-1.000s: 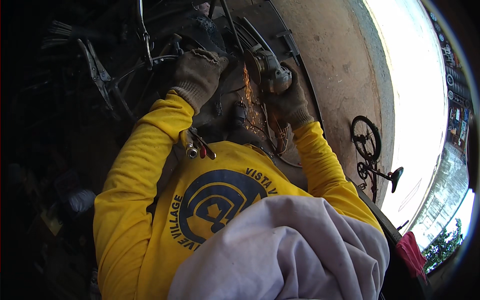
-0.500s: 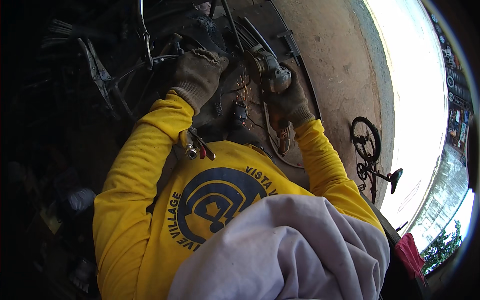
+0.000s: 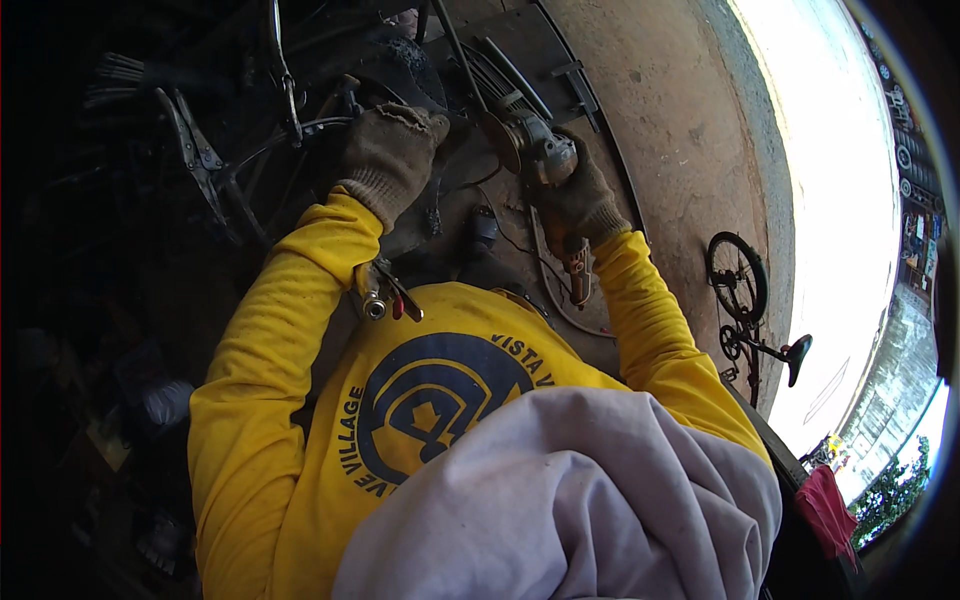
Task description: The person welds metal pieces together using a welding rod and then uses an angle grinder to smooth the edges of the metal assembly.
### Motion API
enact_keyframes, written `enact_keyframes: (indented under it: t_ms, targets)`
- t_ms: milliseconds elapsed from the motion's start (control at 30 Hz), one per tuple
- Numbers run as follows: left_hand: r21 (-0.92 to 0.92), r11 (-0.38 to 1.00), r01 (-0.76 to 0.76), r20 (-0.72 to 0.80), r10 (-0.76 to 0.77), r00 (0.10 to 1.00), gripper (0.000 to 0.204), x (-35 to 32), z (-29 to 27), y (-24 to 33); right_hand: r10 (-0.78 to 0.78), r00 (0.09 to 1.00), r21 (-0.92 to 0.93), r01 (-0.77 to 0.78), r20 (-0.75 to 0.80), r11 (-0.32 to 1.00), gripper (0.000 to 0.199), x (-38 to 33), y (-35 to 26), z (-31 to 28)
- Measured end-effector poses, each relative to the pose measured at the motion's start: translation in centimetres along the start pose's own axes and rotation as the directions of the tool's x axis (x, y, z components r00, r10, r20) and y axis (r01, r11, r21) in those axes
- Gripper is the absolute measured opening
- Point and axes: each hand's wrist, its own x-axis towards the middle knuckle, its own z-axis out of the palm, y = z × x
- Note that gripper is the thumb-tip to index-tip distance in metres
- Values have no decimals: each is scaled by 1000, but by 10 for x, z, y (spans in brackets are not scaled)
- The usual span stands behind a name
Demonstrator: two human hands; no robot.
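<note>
My right hand [image 3: 585, 200], in a brown knit glove, is wrapped round an angle grinder [image 3: 550, 158]. Its disc [image 3: 502, 143] faces left, beside a thin upright metal bar [image 3: 461, 60]; whether the two touch I cannot tell. The grinder's rear end [image 3: 579, 277] shows below my right wrist, and a dark cord runs near it. My left hand [image 3: 390, 152], gloved alike, is closed at the near edge of the dark workbench [image 3: 350, 60]. What its fingers hold is hidden. Close beside it lies a hammer-like tool [image 3: 349, 95].
Locking pliers [image 3: 195, 155] and a long clamp [image 3: 284, 70] are at the left, with a bundle of rods [image 3: 115, 78] beyond. More tools [image 3: 385, 293] hang by my waist. A bicycle [image 3: 740, 295] stands on the right, and a red cloth [image 3: 828, 508] hangs at lower right.
The sparks that fell below the grinder's disc are gone. Both hands have shifted only slightly, with the grinder still in my right hand.
</note>
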Motion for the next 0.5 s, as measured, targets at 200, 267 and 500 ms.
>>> enact_keyframes:
  t_ms: [200, 267, 500]
  targets:
    - [-100, 994, 52, -116, -64, 991, 15, 2, 12, -11, 85, 995, 15, -85, -57, 996, 91, -14, 26, -9]
    - [-211, 977, 42, -188, -83, 979, 15, 4, 8, -20, 135, 989, 123, -126, -68, 984, 91, -17, 35, -11]
    - [-968, 156, 199, 107, -461, 881, 15, 1, -60, -35, 50, 989, 247, -14, -142, 969, 68, -29, 48, -23]
